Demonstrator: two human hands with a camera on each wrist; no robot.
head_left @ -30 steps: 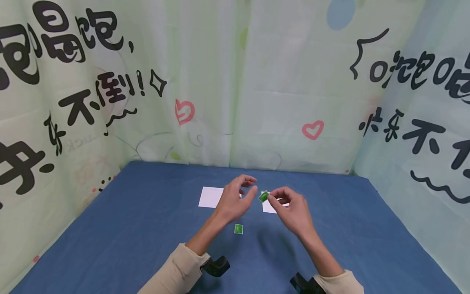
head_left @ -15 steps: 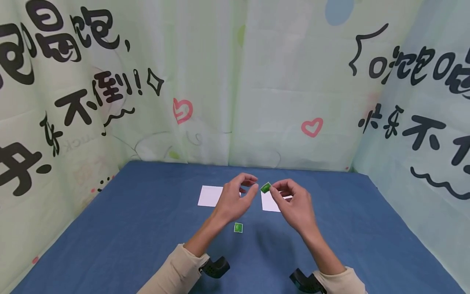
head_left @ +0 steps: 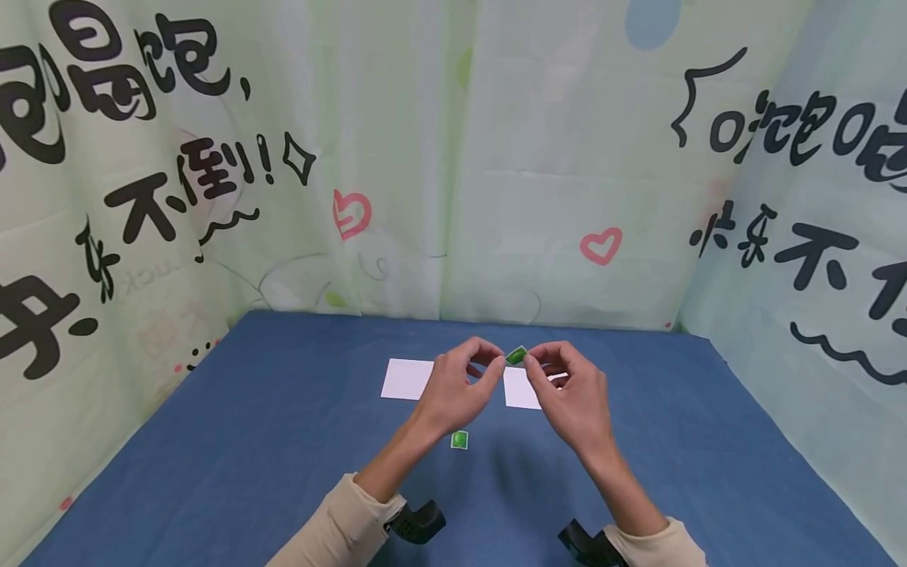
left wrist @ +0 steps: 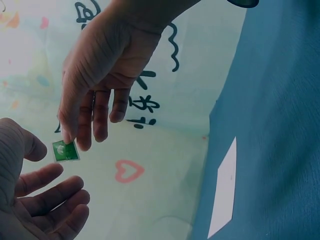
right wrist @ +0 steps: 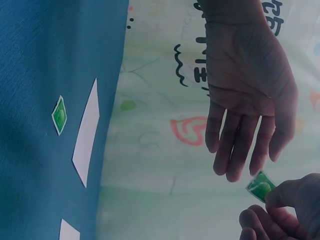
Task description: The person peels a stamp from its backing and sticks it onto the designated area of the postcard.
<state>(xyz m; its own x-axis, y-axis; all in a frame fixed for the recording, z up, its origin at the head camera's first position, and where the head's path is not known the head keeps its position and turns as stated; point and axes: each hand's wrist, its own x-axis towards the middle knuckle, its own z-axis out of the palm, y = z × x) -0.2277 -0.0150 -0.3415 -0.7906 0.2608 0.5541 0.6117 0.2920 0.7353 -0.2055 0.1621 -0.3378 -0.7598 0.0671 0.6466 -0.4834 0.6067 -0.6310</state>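
My right hand (head_left: 577,398) pinches a small green stamp-like square (head_left: 516,355) with a pale border between thumb and forefinger, above the table. In the right wrist view that green square (right wrist: 261,186) sticks out past the right thumb. My left hand (head_left: 457,386) faces it, thumb and forefinger parted; the left wrist view has its fingertips right by the square's edge (left wrist: 66,151). A second green square (head_left: 459,440) lies on the blue cloth below and between the hands. Two white paper rectangles, the left one (head_left: 407,379) and the right one (head_left: 521,389), lie behind the hands, partly covered by them.
A blue cloth (head_left: 283,441) covers the table. Pale printed curtains (head_left: 524,157) with black lettering and pink hearts hang at the back and both sides. Black wrist cameras sit at the left cuff (head_left: 418,521) and the right cuff (head_left: 591,543).
My right hand has raised the green square slightly and shifted it a little right. My left hand has moved right, its fingertips now close to the square's edge. The square on the table stays put.
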